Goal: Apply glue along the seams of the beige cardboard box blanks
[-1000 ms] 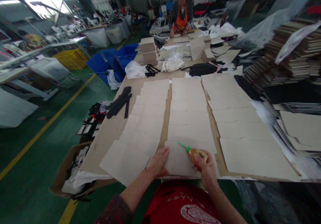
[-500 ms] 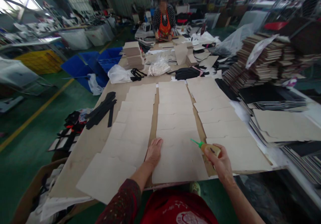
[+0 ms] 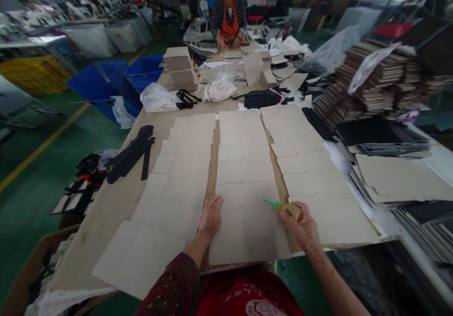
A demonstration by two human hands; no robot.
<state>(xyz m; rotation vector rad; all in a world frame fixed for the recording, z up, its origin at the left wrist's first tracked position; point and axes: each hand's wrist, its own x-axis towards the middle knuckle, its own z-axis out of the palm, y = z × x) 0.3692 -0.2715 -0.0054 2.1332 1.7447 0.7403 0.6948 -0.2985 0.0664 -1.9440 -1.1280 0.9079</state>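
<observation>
My right hand (image 3: 300,224) is wrapped round a squeeze glue bottle (image 3: 290,211) with yellowish contents and a thin green nozzle. The nozzle points left over the middle column of overlapping beige boards (image 3: 247,233); whether its tip touches them I cannot tell. My left hand (image 3: 211,217) lies on the left edge of that column, fingers stretched forward and close together, holding nothing. A second column of boards (image 3: 170,207) runs along its left, with the nearest board (image 3: 141,254) turned askew. A third column of boards (image 3: 329,217) lies on the right.
Black strips (image 3: 130,153) lie at the table's left. Stacked boards (image 3: 375,85) and black sheets (image 3: 382,134) rise on the right. Plastic bags (image 3: 157,97) and a black bundle (image 3: 265,98) sit beyond the columns. Across the table stands a person in an orange apron (image 3: 230,26). Blue bins (image 3: 102,87) stand left.
The view has shifted slightly, so most things sit a little further left. Both hands keep nearly the same places over the boards. The person opposite has moved their hands down toward the table.
</observation>
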